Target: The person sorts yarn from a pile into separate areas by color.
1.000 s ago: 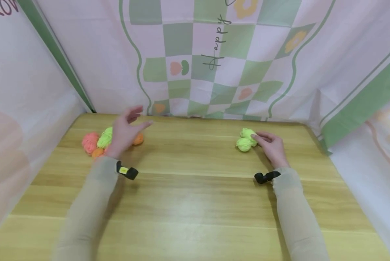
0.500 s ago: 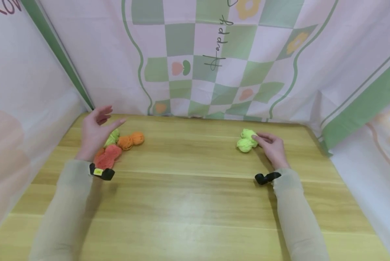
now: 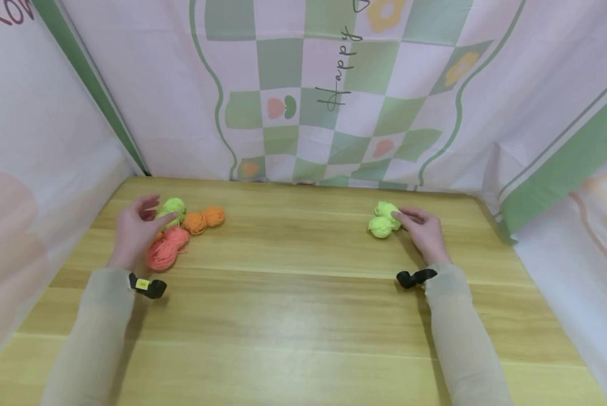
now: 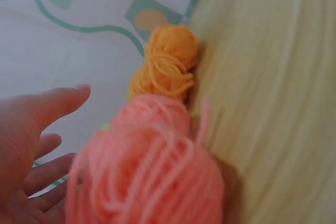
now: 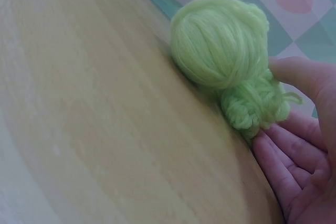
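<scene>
Pinching lobed, strand-wound green yarn (image 5: 229,66)

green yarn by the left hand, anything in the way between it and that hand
Nothing visible in the head view: the left hand has its thumb in front of the green yarn. The coral yarn lies on the near side, one orange yarn to the right, neither between them. What the hand covers cannot be seen.
</scene>
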`<state>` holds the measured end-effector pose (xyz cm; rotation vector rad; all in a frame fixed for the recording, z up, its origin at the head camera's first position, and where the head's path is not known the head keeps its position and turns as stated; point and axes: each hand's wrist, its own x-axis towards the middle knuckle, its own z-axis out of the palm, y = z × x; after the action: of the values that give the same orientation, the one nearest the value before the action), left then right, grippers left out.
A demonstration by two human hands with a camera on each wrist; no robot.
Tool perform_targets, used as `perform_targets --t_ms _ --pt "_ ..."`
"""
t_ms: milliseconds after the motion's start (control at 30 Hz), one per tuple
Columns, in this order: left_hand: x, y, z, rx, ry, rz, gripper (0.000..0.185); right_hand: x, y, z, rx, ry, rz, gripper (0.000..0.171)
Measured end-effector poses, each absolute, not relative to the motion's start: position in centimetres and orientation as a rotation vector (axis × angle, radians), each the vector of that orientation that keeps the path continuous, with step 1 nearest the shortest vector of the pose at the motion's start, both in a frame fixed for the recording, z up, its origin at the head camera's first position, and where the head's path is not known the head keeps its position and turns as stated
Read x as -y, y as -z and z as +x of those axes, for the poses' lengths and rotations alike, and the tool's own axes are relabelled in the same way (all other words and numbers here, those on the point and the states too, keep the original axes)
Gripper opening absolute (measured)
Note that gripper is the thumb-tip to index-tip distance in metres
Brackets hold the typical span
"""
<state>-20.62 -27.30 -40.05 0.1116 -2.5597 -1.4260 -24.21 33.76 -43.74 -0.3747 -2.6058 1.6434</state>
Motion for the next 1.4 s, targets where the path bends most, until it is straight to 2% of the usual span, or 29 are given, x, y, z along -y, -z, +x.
perform_targets --t_ms 233,1033,1400 --pt "28.2 41.1 -20.4 2.627 1.31 0.111 0.068 -33.7 43.7 -24.1 2.611 -1.625 -0.367 0.08" --pt "27.1 41.3 -22.3 2.858 1.208 0.051 0.057 -33.7 43.7 -24.1 2.614 -1.611 -0.35 0.08" --pt "26.9 41.2 -22.3 2.821 1.208 0.142 0.056 -33.6 43.6 -24.0 2.619 -1.628 -0.358 0.081"
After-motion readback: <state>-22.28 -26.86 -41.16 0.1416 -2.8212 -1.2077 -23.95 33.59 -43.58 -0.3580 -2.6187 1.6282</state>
